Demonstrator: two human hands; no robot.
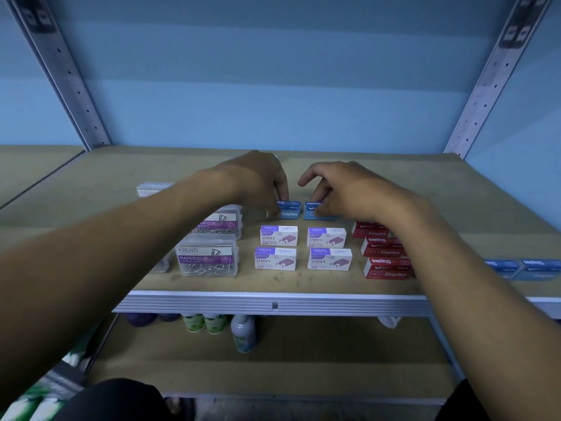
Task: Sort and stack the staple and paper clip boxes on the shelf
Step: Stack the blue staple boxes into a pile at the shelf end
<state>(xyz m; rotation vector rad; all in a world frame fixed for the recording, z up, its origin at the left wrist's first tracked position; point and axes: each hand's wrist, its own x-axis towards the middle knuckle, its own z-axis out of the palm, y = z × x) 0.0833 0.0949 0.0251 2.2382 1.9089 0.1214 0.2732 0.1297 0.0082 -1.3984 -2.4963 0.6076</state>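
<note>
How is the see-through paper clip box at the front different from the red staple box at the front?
The paper clip box is clear plastic, so the metal clips show inside; the red staple box is solid card and hides its contents. The paper clip box looks bigger and taller; the red one is flatter. The clip box has a purple label; the red box has white writing. Both sit near the shelf front, untouched by the hands.

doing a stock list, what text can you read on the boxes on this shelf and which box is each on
"KREATI", "PAPER CLIP": front clear paper clip box
"KREATI", "STAPLES": the four white and purple boxes, e.g.
"Staples", "10": red boxes
"Staples": blue box at the left hand
"Staples", upside down: blue box under the right hand
Small print on all boxes, and the blue boxes at far right: too blurred to read.
</note>
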